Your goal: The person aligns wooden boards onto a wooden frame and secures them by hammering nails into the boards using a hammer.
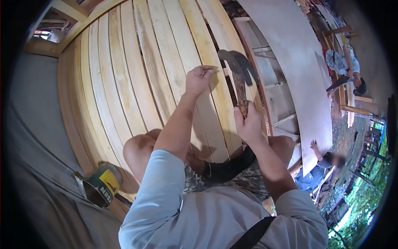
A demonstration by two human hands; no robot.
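Note:
My right hand [250,124] grips the wooden handle of a hammer [239,76], whose dark claw head is raised over the boards. To its left, my left hand [199,79] is closed in a pinch just above the slats, around what looks like a thin nail [216,71], mostly hidden by the fingers. Pale wooden slats [155,62] lie side by side under both hands, with narrow dark gaps between several of them. My crossed legs rest on these slats.
A cut-open green and yellow can [101,186] lies at the lower left beside grey cloth [37,137]. A wooden frame [275,83] and a large pale sheet [298,74] are on the right. Two other people [344,66] are beyond the sheet.

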